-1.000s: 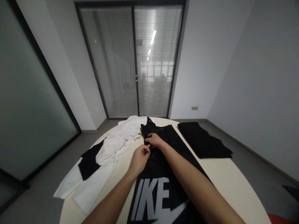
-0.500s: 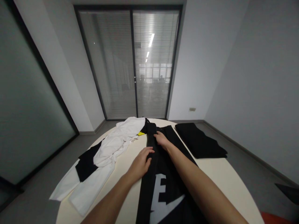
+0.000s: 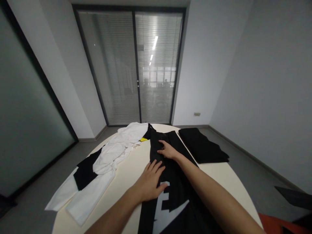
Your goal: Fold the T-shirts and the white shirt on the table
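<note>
Black pants [image 3: 181,182] with a large white printed logo lie lengthwise on the round cream table [image 3: 133,165], waistband at the far end. My left hand [image 3: 152,180] rests flat across their left edge, fingers spread, with the thumb over the top of the logo. Farther up, my right hand [image 3: 168,150] lies on the dark cloth near the waistband, its thumb and index finger apart. Neither hand grips anything that I can see. My right forearm covers part of the right side of the pants.
Folded black clothing [image 3: 201,146] lies at the right. White garments [image 3: 110,156] are heaped at the left, with a black piece [image 3: 86,172] among them and a yellow bit [image 3: 143,139] at their far end. A red-orange object [image 3: 270,224] shows at lower right.
My left hand has come down flat, its fingers spreading over the pants. My right hand's fingers have opened, and the raised strip along the left edge now lies flatter. The view has shifted slightly right.
</note>
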The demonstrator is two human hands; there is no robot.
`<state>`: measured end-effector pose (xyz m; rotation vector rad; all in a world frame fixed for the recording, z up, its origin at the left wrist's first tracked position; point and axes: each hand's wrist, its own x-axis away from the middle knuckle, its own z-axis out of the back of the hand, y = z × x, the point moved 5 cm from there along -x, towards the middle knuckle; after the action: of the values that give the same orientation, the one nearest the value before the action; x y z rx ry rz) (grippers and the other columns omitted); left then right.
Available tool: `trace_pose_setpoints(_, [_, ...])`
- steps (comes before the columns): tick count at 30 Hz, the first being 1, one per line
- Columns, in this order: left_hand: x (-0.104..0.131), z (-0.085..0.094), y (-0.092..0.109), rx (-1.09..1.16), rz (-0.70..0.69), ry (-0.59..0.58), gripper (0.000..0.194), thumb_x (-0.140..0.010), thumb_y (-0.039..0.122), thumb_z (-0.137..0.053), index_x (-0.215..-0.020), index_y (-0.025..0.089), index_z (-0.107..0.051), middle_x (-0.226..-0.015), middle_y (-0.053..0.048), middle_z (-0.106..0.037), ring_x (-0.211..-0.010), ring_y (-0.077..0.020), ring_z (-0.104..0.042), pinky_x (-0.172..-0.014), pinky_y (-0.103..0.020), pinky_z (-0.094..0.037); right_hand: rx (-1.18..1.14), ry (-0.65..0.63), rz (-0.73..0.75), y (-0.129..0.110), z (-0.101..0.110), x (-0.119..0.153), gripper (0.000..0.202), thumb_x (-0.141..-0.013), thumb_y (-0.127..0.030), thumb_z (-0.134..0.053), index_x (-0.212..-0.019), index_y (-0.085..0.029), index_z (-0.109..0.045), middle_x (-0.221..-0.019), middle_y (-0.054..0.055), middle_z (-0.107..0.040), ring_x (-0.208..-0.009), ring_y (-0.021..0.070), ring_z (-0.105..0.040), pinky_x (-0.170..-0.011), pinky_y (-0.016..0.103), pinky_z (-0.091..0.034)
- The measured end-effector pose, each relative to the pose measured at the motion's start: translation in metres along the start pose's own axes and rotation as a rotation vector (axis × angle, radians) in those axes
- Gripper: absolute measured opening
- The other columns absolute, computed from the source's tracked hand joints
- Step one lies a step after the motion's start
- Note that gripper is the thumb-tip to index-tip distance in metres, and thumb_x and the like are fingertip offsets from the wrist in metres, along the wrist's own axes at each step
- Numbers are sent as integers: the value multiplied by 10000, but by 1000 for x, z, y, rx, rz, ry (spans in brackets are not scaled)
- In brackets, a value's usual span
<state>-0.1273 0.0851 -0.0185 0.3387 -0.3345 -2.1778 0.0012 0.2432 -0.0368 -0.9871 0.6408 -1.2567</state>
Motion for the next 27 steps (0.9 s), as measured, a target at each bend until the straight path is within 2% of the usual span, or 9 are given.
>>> trace_pose_setpoints(2, [1,1,6,-47,26,20,630,-928,465,-542,-1477,174,-439,-1595,-138,-325,-1482,-355,-234,-1197,-542,-226,11,50,84,2,4,-2,579,-838,-168,-673,-1392,-184,-505,-695,-52,-544,-523,82,-482,-500,208,-444])
trace_pose_setpoints(5, [2,5,12,-143,102,80,488,-924,337,-531,-1397,214,-527,-1444,-127,-492,-1337,-317,-436,-1090,-472,-394,86,89,167,3,10,-3,369,-880,-166,-603,-1248,-156,-628,-714,-32,-569,-572,90,-511,-588,228,-469])
trace_pose_setpoints(8, [3,9,13,-242,196,56,377,-905,240,-497,-1262,209,-616,-1175,-121,-602,-1104,-289,-564,-891,-416,-506,218,76,225,0,17,4,369,-869,-187,-613,-1235,-156,-649,-831,21,-667,-706,134,-606,-716,266,-496])
trace_pose_setpoints(12, [5,16,11,-330,259,-5,336,-870,173,-500,-1174,177,-641,-1135,-136,-596,-1069,-302,-574,-830,-412,-518,519,55,351,-9,27,22,386,-918,-255,-533,-1288,-233,-641,-1107,71,-714,-975,208,-653,-913,341,-470])
trace_pose_setpoints(14, [6,20,8,-356,282,-49,353,-849,128,-508,-1176,169,-633,-1149,-143,-594,-1073,-305,-581,-838,-422,-519,685,31,381,-8,29,31,440,-940,-340,-513,-1370,-276,-584,-1324,87,-631,-1206,272,-566,-1035,428,-401])
trace_pose_setpoints(16, [6,23,5,-379,302,-96,375,-834,77,-496,-1175,163,-627,-1153,-147,-596,-1073,-307,-592,-839,-429,-523,790,1,333,0,30,38,560,-951,-459,-492,-1484,-293,-454,-1511,91,-471,-1396,327,-387,-1120,512,-299])
trace_pose_setpoints(18, [6,26,2,-397,312,-126,399,-832,32,-462,-1174,158,-624,-1160,-149,-599,-1071,-304,-603,-835,-426,-529,820,-37,240,13,27,43,670,-960,-570,-422,-1555,-277,-324,-1604,87,-326,-1483,342,-227,-1167,546,-208])
trace_pose_setpoints(20, [6,25,-1,-404,319,-136,420,-842,6,-418,-1179,155,-620,-1169,-151,-599,-1061,-296,-612,-826,-416,-535,824,-58,163,23,24,47,704,-969,-629,-335,-1569,-264,-289,-1639,72,-239,-1513,340,-129,-1190,555,-138])
trace_pose_setpoints(27, [4,19,-6,-285,238,-53,554,-817,-6,-442,-1335,173,-522,-1250,-142,-569,-1153,-263,-574,-890,-357,-517,807,-35,111,27,24,49,679,-975,-628,-328,-1553,-272,-331,-1648,66,-204,-1520,354,-80,-1191,586,-81])
